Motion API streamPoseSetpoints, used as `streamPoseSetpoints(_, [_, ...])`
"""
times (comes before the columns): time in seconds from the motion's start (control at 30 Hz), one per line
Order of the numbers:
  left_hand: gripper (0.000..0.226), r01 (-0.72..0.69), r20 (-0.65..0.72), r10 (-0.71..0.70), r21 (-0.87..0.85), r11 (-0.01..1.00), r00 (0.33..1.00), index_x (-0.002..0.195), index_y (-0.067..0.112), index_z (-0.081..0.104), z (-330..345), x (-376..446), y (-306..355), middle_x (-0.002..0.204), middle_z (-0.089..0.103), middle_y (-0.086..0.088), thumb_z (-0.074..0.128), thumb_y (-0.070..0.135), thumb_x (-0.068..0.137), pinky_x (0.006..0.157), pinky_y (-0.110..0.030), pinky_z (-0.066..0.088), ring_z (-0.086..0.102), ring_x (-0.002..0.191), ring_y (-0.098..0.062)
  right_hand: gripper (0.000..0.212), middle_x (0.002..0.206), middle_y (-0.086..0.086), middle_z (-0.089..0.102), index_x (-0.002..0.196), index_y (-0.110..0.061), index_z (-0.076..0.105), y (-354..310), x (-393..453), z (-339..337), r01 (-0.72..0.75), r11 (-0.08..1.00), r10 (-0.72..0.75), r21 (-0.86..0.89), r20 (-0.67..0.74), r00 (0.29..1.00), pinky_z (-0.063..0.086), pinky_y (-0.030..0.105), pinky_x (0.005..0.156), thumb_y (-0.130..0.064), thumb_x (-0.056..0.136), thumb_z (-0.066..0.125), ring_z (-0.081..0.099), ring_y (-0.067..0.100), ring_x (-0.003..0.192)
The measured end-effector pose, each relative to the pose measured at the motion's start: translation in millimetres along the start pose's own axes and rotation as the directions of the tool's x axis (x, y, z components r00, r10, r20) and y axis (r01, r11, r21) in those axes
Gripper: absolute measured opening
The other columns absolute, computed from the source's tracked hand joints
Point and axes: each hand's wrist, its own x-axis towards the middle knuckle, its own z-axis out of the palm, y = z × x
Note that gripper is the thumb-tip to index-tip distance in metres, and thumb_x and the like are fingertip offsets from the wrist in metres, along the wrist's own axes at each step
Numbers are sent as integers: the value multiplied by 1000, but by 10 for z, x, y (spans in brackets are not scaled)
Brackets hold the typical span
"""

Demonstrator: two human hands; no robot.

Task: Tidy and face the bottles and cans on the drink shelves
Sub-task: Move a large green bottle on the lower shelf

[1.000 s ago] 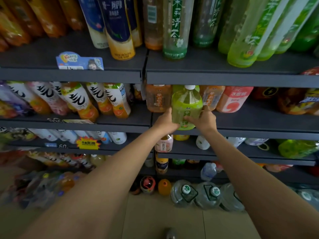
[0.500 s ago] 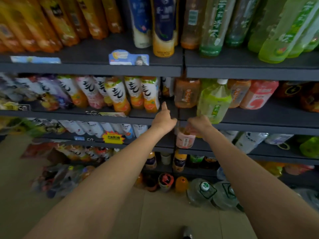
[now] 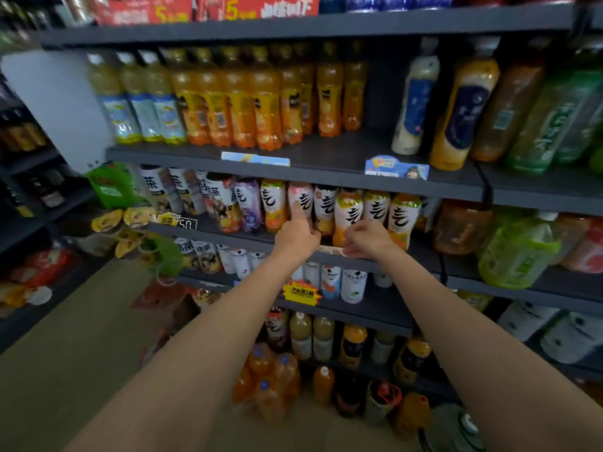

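Dark shelf point(image 3: 228, 231) carrying a row of upright white-labelled bottles point(image 3: 349, 213) along its front edge. Left hand point(image 3: 298, 234) just in front, forefinger out, tip touching a pink-topped bottle point(image 3: 301, 200). Right hand point(image 3: 367, 238) at the edge below, fingers curled, grip unclear.

- Shelf boards point(image 3: 326, 151): dark grey, plain.
- Bottles at the left hand point(image 3: 295, 238) fingertips point(image 3: 300, 200): white labels with bold black brush characters; pink top on one, orange bases on neighbours.
- Bottle left of that hand point(image 3: 248, 203): purple, same black script.
- Bottles above both hands point(image 3: 261, 99): orange liquid, yellow-orange labels; further left, pale yellow with light blue labels point(image 3: 140, 106).
- Big bottle right of the right hand point(image 3: 368, 238), point(image 3: 518, 252): lime green, white cap.
- Tag below the hands point(image 3: 301, 293): yellow starburst, red edge, black print, apparently.
- Floor point(image 3: 81, 337): dull olive-tan.
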Motion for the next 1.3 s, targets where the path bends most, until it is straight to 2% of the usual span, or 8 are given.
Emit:
streamPoseSetpoints(0.2, [45, 54, 211, -47, -29, 998, 976, 127, -4, 41, 14, -82, -91, 113, 63, -20, 53, 17, 90, 88, -39, 51, 61, 102, -34, 7, 74, 6, 61, 94, -7, 54, -94, -118, 51, 57, 989, -45, -136, 91, 995, 53, 24, 59, -11, 96, 48, 61, 14, 62])
streamPoseSetpoints(0.37, [83, 90, 314, -64, -68, 994, 947, 148, 6, -6, 328, -132, 37, 124, 58, -19, 53, 23, 91, 91, -44, 50, 60, 108, -32, 13, 78, 9, 65, 100, -3, 58, 256, -140, -203, -7, 990, 15, -141, 50, 999, 54, 21, 54, -13, 95, 50, 62, 14, 63])
streamPoseSetpoints(0.53, [48, 96, 380, -63, -68, 993, 923, 133, 3, 30, 714, -226, 389, 114, 61, -14, 51, 18, 92, 83, -41, 54, 63, 101, -31, 10, 83, 12, 66, 97, -7, 55, 680, -205, -710, -116, 985, 118, -127, 12, 993, 55, 26, 59, -12, 95, 48, 65, 19, 70])
streamPoseSetpoints(0.7, [71, 162, 422, -67, -193, 968, 904, 147, 7, 6, 1503, -327, 901, 119, 59, -20, 51, 11, 92, 79, -38, 55, 66, 90, -28, 10, 76, 15, 61, 99, -2, 54, 1336, -255, -1452, -143, 968, 147, -208, 1, 989, 51, 26, 54, -8, 95, 46, 60, 17, 56])
streamPoseSetpoints(0.87, [82, 241, 538, -143, -116, 963, 830, 148, 11, -7, 2650, -712, 1553, 125, 58, -17, 52, 19, 92, 89, -35, 52, 65, 94, -25, 26, 63, 11, 55, 63, -11, 55, 2334, -236, -2584, -238, 893, 231, -382, -66, 971, 47, 36, 63, -3, 87, 52, 55, 25, 64])
streamPoseSetpoints(1.03, [79, 268, 587, -177, -70, 961, 790, 149, 12, -5, 3702, -1040, 2049, 118, 62, -13, 50, 23, 93, 90, -40, 52, 62, 101, -26, 24, 59, 10, 44, 63, -4, 49, 3247, -259, -3476, -333, 864, 325, -378, -88, 942, 41, 34, 57, -1, 87, 49, 44, 22, 56])
streamPoseSetpoints(1.17, [77, 242, 566, -207, 15, 970, 798, 148, 10, -8, 4055, -1114, 2220, 102, 62, -12, 47, 26, 96, 61, -33, 48, 60, 77, -22, 11, 76, 13, 54, 81, -3, 60, 3633, -195, -3525, -340, 876, 357, -342, -16, 934, 51, 43, 72, -11, 88, 58, 53, 25, 73])
streamPoseSetpoints(1.3, [76, 242, 500, -204, -11, 970, 841, 150, 13, 1, 4347, -930, 2238, 131, 53, -14, 51, 25, 94, 84, -35, 45, 55, 112, -30, 13, 92, 10, 60, 91, -9, 60, 3950, 11, -3458, -273, 900, 287, -339, -9, 958, 41, 28, 73, -21, 87, 63, 57, 23, 90])
